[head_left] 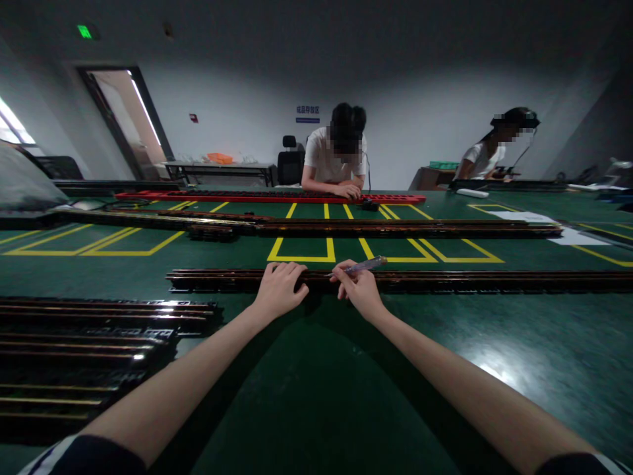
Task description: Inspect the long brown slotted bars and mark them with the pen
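Note:
A long dark strip with copper-coloured rails [445, 282] lies across the green table in front of me. My left hand [283, 287] grips this strip near its left part, fingers over the far edge and thumb on the near side. In my right hand [357, 287] is a slim screwdriver [368, 264] with a clear handle, held like a pen. Its handle slants up to the right, and its thin tip points left at the strip between my hands. The exact spot under the tip is too small to make out.
Several similar strips [74, 343] lie stacked at the near left. Beyond, more long strips [395, 227] cross the table over yellow tape outlines [301, 259]. A person [336, 155] leans over a red strip [395, 198]; another person [487, 158] sits at far right near white papers [578, 237].

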`<state>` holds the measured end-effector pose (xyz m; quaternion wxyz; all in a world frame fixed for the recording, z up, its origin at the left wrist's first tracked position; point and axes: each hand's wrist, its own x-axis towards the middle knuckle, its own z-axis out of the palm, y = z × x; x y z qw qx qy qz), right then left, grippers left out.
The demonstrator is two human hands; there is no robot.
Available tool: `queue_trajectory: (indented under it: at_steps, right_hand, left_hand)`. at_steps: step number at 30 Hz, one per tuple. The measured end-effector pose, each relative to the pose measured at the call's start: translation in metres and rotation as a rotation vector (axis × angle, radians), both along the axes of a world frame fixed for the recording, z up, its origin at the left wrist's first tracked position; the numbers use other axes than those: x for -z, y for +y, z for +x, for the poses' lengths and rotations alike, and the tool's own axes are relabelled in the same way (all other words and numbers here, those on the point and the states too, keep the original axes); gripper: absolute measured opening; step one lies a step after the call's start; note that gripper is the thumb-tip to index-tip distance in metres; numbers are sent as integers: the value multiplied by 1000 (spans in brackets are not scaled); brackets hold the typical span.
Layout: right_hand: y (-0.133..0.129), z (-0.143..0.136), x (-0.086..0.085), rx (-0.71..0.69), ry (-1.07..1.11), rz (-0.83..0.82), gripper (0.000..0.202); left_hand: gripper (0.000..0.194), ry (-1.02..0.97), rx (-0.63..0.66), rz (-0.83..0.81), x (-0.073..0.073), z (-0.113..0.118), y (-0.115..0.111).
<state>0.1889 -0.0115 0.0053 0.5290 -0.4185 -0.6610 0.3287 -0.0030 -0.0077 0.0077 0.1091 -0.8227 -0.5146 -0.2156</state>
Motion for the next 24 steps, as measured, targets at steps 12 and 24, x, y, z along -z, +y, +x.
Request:
queue_trajectory:
  at_steps: [12, 24]
  right_hand:
    - [-3, 0, -3, -18, 5, -22, 26]
    - [-1, 0, -2, -8, 12, -20, 26]
  left_hand:
    - [36, 3, -4, -31, -2, 0, -1]
    - [36, 25, -14, -27, -1, 0, 1]
